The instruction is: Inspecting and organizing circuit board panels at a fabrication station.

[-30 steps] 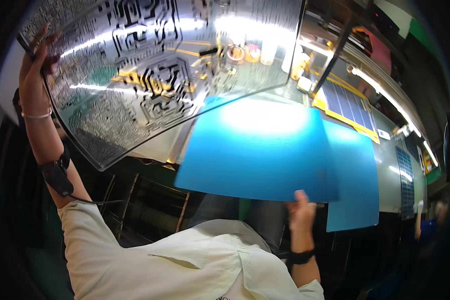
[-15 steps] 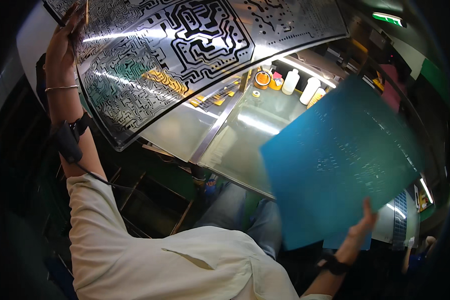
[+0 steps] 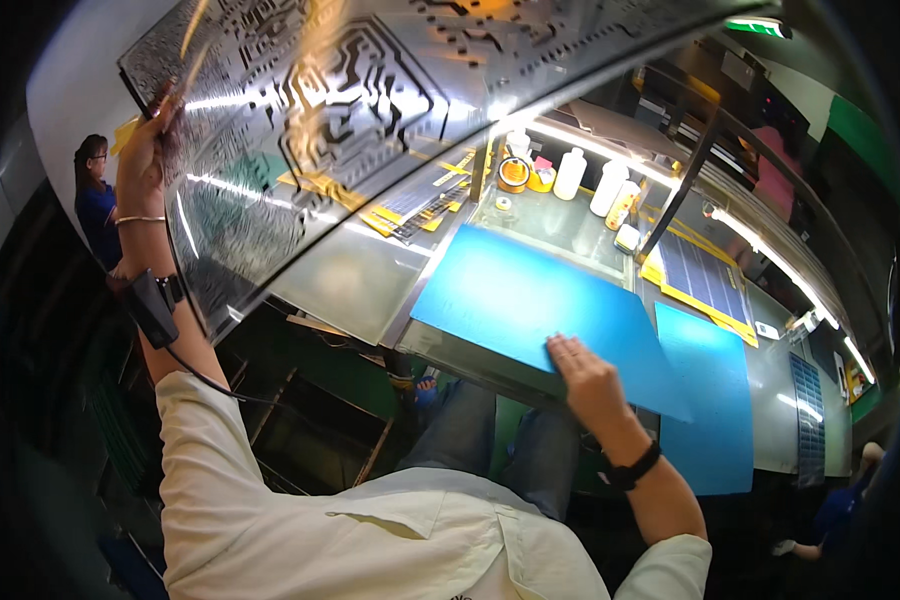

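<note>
A large clear film printed with black circuit lines (image 3: 360, 110) slants across the upper left. My left hand (image 3: 150, 140) is raised and closed on its left edge. Below the film, a plain blue sheet (image 3: 530, 300) lies over the glass-topped table (image 3: 560, 225), its right corner reaching past the table toward a second blue sheet (image 3: 705, 400). My right hand (image 3: 590, 380) is at the near edge of the first sheet, fingers together on top; the thumb is hidden beneath.
White bottles (image 3: 570, 174) and an orange tape roll (image 3: 513, 175) stand at the table's back. Dark panels with yellow borders (image 3: 705, 280) lie to the right, under a tube light (image 3: 770, 260). One person in blue (image 3: 97, 205) is at far left, another (image 3: 840, 515) at lower right.
My right hand has brought the blue sheet left and down from a raised, tilted position onto the glass table. The second blue sheet now shows. The film and my left hand have shifted slightly.
</note>
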